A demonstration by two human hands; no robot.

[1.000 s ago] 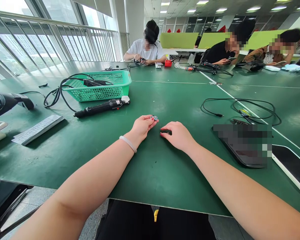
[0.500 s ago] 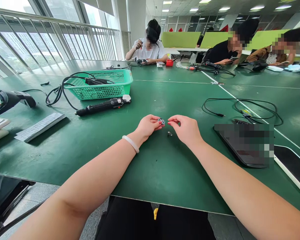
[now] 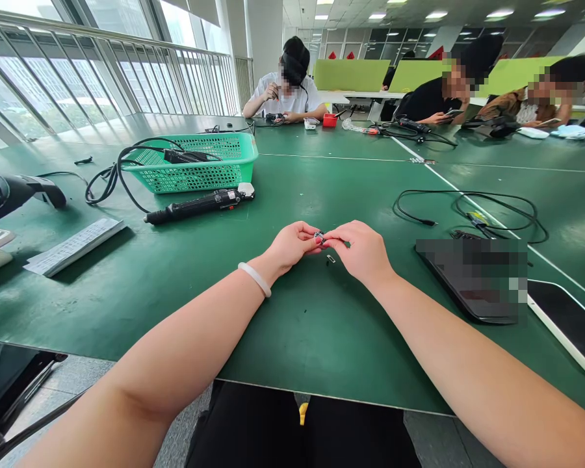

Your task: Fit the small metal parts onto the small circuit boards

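Observation:
Between the fingertips of my left hand point(image 3: 293, 246) is a small dark-and-silver part point(image 3: 319, 236), too small to name. My right hand point(image 3: 358, 250) is pinched, its thumb and forefinger meeting that part from the right. Whether the right fingertips hold a separate tiny piece cannot be made out. Just below the fingers, a little metallic rectangular piece point(image 3: 330, 259) lies on the green tabletop point(image 3: 292, 325). Both forearms rest across the near edge of the table.
A green mesh basket point(image 3: 199, 175) holds cables, with a black electric screwdriver point(image 3: 199, 206) before it. Left lie a paper stack point(image 3: 75, 247) and a black handheld device point(image 3: 24, 195). To the right are a black tablet-like slab point(image 3: 468, 286), a phone point(image 3: 568, 318) and a cable point(image 3: 497, 201). People sit opposite.
My right hand has moved left, closing the gap, and its fingertips now touch the small part in my left hand. The metallic piece stays on the table.

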